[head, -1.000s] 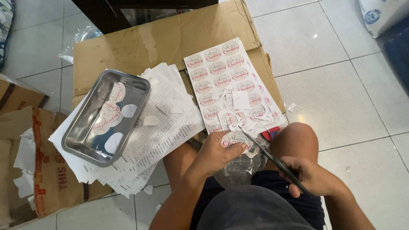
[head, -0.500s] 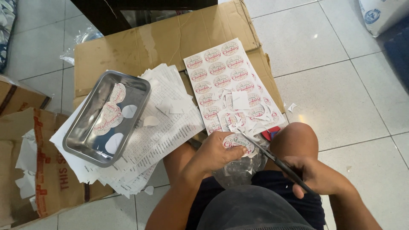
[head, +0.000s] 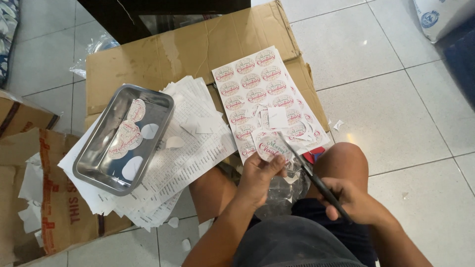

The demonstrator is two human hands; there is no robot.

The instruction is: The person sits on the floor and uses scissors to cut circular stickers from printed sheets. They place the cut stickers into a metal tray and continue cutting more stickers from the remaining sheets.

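My left hand (head: 257, 177) pinches a paper piece printed with a round label (head: 268, 146) above my lap. My right hand (head: 349, 200) grips black-handled scissors (head: 304, 165), whose blades reach up to the right edge of that piece. Just beyond lies a sheet of round printed labels (head: 255, 84) on a flattened cardboard box (head: 163, 54). To the left, a metal tray (head: 96, 165) holds several cut-out round labels, some face down. The tray rests on a pile of printed paper sheets (head: 190, 153).
Paper offcuts lie on the sheets, on the tiled floor (head: 396, 109) and on a brown carton (head: 29, 207) at the left. A clear plastic bag (head: 282, 193) sits on my lap. A white sack (head: 443, 15) is at the top right.
The scissors' blades have shifted slightly along the held label piece. Both hands stay in nearly the same place.
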